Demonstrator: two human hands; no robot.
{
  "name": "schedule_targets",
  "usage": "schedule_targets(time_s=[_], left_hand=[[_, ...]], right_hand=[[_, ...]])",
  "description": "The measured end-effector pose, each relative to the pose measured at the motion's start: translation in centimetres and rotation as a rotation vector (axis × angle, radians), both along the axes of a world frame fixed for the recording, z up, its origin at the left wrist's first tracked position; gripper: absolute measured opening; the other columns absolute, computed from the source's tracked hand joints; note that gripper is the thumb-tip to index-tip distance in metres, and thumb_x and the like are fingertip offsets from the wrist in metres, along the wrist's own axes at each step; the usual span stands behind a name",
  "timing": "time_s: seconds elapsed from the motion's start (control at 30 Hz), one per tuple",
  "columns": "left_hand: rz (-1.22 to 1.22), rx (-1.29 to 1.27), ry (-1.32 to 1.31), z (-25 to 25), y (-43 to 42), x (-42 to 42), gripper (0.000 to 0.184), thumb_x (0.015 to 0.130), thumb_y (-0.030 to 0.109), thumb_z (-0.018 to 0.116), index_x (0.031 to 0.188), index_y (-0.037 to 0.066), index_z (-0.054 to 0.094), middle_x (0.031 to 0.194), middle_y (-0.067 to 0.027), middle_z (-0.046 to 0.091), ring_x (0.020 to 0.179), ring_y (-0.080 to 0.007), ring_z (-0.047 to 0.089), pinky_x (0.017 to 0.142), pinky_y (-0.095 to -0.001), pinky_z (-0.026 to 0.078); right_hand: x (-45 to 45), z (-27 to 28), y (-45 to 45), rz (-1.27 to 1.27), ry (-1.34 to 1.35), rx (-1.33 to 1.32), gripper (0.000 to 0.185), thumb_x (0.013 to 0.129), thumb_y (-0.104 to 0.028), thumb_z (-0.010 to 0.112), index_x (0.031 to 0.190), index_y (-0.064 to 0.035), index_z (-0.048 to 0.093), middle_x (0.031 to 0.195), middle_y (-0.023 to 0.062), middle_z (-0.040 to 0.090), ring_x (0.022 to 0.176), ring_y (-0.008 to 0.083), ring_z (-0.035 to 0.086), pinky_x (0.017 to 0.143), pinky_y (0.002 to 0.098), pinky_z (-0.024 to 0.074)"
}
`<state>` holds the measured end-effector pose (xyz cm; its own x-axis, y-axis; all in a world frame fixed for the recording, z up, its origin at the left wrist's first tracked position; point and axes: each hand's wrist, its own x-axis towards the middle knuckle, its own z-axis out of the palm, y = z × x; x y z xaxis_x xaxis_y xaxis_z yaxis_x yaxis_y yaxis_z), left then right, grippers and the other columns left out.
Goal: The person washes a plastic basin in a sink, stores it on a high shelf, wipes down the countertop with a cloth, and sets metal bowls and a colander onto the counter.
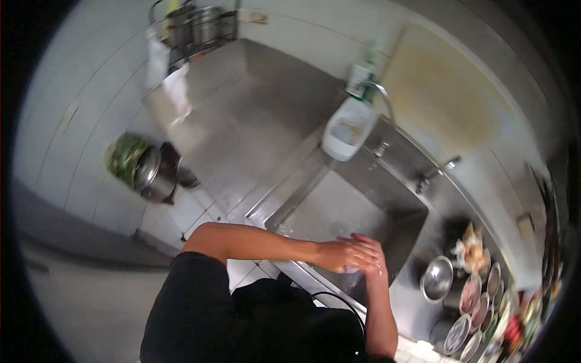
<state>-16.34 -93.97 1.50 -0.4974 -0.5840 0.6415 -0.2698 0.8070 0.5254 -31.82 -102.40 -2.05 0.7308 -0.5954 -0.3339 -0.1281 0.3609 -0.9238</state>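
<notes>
Because our left hand [344, 256] overlaps our right hand [371, 243] in a blur, we cannot make out the pale thing [351, 269] showing beneath them, over the sink [315, 209]. Right of the sink we see steel counter [407, 297] bearing a metal bowl [437, 278]. Our left grip lies across the right hand; how closed either is, we cannot tell.
</notes>
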Motion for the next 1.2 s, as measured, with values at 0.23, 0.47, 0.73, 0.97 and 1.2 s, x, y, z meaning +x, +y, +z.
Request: schedule_targets(time_s=[0.23, 0.47, 0.73, 0.97, 1.2], left_hand=[[0.527, 0.250, 0.939, 8.0, -4.4, -3.0, 0.026, 0.073, 0.012, 0.077, 0.082, 0.006, 0.053, 0.083, -0.0042, 0.059, 0.081, -0.0149, 0.058, 0.076, -0.0297, 0.046], [-0.010, 0.832, 1.928, 9.7, -9.1, -1.1, 0.017, 0.085, 0.021, 0.066, 0.081, 0.008, 0.055, 0.072, -0.0010, 0.055, 0.066, -0.0142, 0.053, 0.060, -0.0325, 0.046], [-0.507, 1.407, 1.707, 0.0, -6.1, 1.3, 0.020, 0.091, 0.027, 0.055, 0.080, 0.011, 0.057, 0.069, -0.0009, 0.056, 0.065, -0.0166, 0.055, 0.058, -0.0355, 0.047], [-0.512, 1.704, 1.571, -1.6, -4.9, 2.3, 0.020, 0.091, 0.027, 0.054, 0.080, 0.011, 0.057, 0.069, -0.0018, 0.056, 0.066, -0.0179, 0.057, 0.059, -0.0370, 0.049], [-0.590, 1.880, 1.457, -2.5, -4.4, 0.8, 0.020, 0.091, 0.027, 0.053, 0.081, 0.010, 0.058, 0.069, -0.0027, 0.056, 0.068, -0.0193, 0.058, 0.061, -0.0385, 0.050]], right_hand=[[3.4, 7.4, -3.0, -0.368, -0.798, 0.283, 0.023, 0.088, -0.021, 0.055, 0.097, 0.0006, 0.059, 0.098, 0.0158, 0.061, 0.094, 0.0251, 0.061, 0.086, 0.0393, 0.0511], [10.2, 17.6, 3.4, -1.041, -0.304, -0.811, 0.030, 0.081, 0.000, 0.061, 0.110, 0.0050, 0.057, 0.105, 0.0127, 0.062, 0.098, 0.0231, 0.059, 0.088, 0.0376, 0.0484], [7.8, 12.5, 5.8, 0.084, -0.075, -1.551, 0.017, 0.062, 0.004, 0.054, 0.077, -0.0007, 0.061, 0.080, 0.0152, 0.063, 0.076, 0.0311, 0.061, 0.072, 0.0381, 0.0494], [8.3, 9.9, 8.6, 0.503, -0.163, -1.454, 0.021, 0.047, 0.009, 0.051, 0.063, -0.0048, 0.054, 0.067, 0.0089, 0.060, 0.069, 0.0288, 0.062, 0.066, 0.0368, 0.0499], [7.8, 10.0, 6.8, 0.373, -0.100, -1.048, 0.024, 0.058, 0.009, 0.053, 0.076, -0.0028, 0.062, 0.074, 0.0087, 0.061, 0.067, 0.0232, 0.060, 0.066, 0.0322, 0.0478]])
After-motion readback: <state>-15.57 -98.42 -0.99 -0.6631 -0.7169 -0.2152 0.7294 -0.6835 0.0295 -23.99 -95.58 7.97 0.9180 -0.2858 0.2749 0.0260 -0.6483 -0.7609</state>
